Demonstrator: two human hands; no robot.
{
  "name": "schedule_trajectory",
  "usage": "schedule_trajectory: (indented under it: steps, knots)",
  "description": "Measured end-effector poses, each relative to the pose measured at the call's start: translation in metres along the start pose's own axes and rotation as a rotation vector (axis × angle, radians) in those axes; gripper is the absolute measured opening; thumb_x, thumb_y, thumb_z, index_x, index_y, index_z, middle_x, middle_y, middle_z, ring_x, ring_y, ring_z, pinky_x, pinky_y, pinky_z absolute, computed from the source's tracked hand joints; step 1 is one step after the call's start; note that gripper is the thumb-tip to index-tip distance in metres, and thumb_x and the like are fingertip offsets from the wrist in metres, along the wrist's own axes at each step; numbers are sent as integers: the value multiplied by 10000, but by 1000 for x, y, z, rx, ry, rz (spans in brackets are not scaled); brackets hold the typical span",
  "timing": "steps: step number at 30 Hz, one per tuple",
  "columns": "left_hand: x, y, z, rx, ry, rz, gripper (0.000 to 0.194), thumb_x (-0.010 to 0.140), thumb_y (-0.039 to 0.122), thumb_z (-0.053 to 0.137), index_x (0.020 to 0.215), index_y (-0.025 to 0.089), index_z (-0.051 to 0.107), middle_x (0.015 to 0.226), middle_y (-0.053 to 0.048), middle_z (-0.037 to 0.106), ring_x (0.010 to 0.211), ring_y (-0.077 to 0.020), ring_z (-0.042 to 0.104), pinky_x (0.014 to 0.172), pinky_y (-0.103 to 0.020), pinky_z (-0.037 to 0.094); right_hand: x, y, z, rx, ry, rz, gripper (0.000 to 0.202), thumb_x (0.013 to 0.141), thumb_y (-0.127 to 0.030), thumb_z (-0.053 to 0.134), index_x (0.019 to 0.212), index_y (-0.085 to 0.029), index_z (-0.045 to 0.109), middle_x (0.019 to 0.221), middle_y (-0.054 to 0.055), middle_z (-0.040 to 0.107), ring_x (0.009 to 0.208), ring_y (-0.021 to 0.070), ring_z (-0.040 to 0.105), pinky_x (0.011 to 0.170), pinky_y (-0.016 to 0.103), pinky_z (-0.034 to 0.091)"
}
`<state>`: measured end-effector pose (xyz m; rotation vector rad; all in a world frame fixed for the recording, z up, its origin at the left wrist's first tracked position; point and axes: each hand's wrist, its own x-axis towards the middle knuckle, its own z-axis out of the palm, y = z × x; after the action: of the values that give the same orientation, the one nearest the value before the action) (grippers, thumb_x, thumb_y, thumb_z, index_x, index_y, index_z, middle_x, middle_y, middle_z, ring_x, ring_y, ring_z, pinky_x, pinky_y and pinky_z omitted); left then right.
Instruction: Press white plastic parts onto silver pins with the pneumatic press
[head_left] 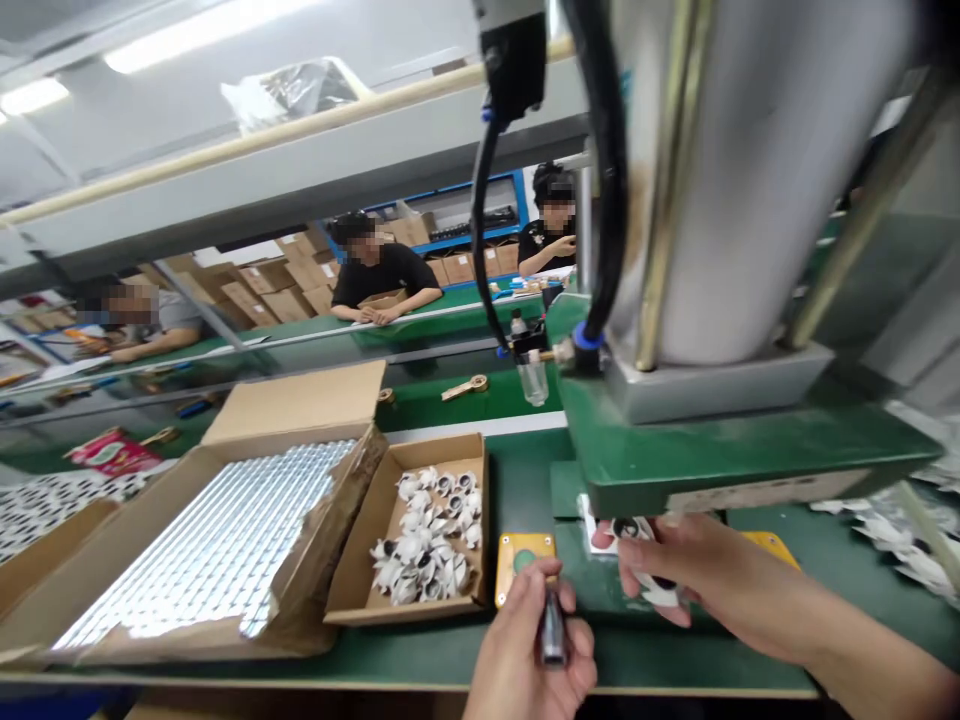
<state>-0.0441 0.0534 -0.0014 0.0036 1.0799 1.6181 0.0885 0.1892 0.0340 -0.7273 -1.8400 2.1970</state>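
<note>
My left hand [517, 635] is closed around a short shiny metal pin [553, 640], which points toward me. Its fingers are just in front of a yellow button box [508, 590] with a green button. My right hand [694, 560] pinches a white finned impeller [666, 594] with a dark hub, below the green head of a press [735, 450]. A white block [592, 530] on the press base is partly behind the right fingers. To the left, an open cardboard tray [409, 612] holds several similar white impellers [435, 550].
A larger carton [300, 590] of shiny metal rods [217, 530] stands left of the tray. A second yellow box [776, 545] sits behind my right wrist. More white parts [907, 540] lie at far right. A black hose [607, 200] hangs beside the press. Co-workers sit across the line.
</note>
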Motion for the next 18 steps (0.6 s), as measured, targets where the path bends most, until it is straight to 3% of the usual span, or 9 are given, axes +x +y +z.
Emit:
schedule_trajectory:
  steps: [2, 5, 8, 11, 14, 18]
  knots:
    - [-2, -5, -6, 51, -4, -11, 230, 839, 376, 512, 967, 187, 497, 719, 19, 550, 396, -64, 476, 350, -176, 253, 12, -3, 12, 40, -6, 33, 283, 806, -463, 592, 894, -197, 631, 880, 38, 594, 685, 131, 527, 543, 219, 425]
    - [-1, -14, -17, 102, -87, -24, 221, 792, 342, 494, 921, 164, 502, 708, -2, 571, 334, -56, 446, 339, -191, 184, 47, -19, 44, 138, -27, 24, 440, 775, -418, 637, 1156, -235, 514, 1119, 70, 549, 868, 173, 576, 678, 272, 496]
    - [1, -20, -26, 104, -127, -56, 263, 651, 215, 536, 906, 183, 482, 768, -4, 575, 392, -78, 490, 361, -205, 273, 87, -37, 78, 190, -86, 19, 467, 851, -412, 540, 1254, -206, 425, 1254, 117, 483, 1097, 217, 503, 814, 353, 487]
    - [2, -24, -31, 106, -142, -7, 467, 512, 92, 600, 937, 222, 456, 898, -5, 553, 541, -111, 554, 451, -251, 425, 103, -44, 92, 126, -69, 15, 435, 876, -387, 520, 1264, -208, 438, 1367, 104, 393, 1242, 214, 368, 974, 409, 372]
    - [2, -23, -35, 107, -149, 120, 622, 495, 108, 720, 1032, 248, 438, 955, -38, 549, 652, -152, 587, 533, -306, 485, 83, -36, 76, 33, -11, -61, 416, 855, -383, 561, 1235, -233, 482, 1335, 75, 439, 1206, 203, 418, 1008, 374, 332]
    - [-2, -13, -33, 117, -112, 207, 679, 532, 242, 819, 1106, 251, 457, 932, -72, 602, 679, -183, 608, 572, -312, 472, 19, 2, 19, -224, 74, -118, 337, 865, -484, 512, 1093, -248, 589, 982, 35, 650, 889, 190, 613, 849, 325, 454]
